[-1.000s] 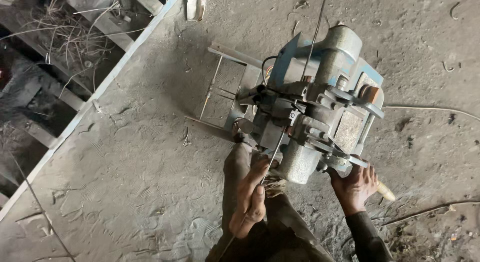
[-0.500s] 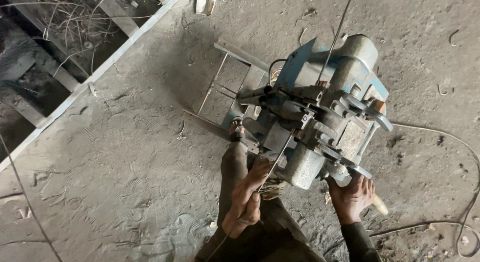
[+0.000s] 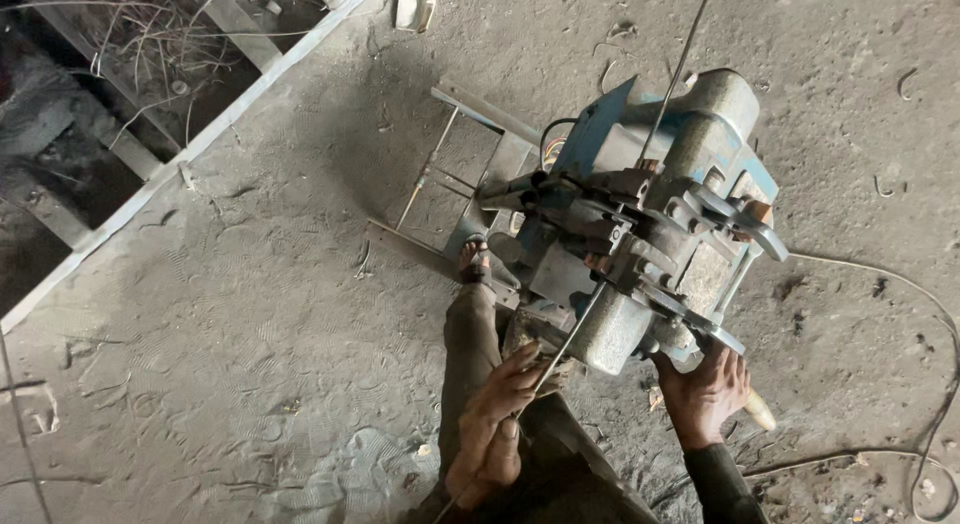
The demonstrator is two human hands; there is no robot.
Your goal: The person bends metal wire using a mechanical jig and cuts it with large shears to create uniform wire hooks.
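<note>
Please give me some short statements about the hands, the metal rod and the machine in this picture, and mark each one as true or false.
1. The left hand grips a thin metal rod that runs into the machine. True.
2. The right hand rests on the left knee. False: it is at the lower right side of the machine, on a lever with a pale wooden handle.
3. The machine is painted red. False: its body is blue and grey.
4. The rod comes out beyond the machine at the top. True.
5. The machine stands on a wooden table. False: it sits on a metal frame on the dusty concrete floor.
6. A sandalled foot is beside the frame. True.
</note>
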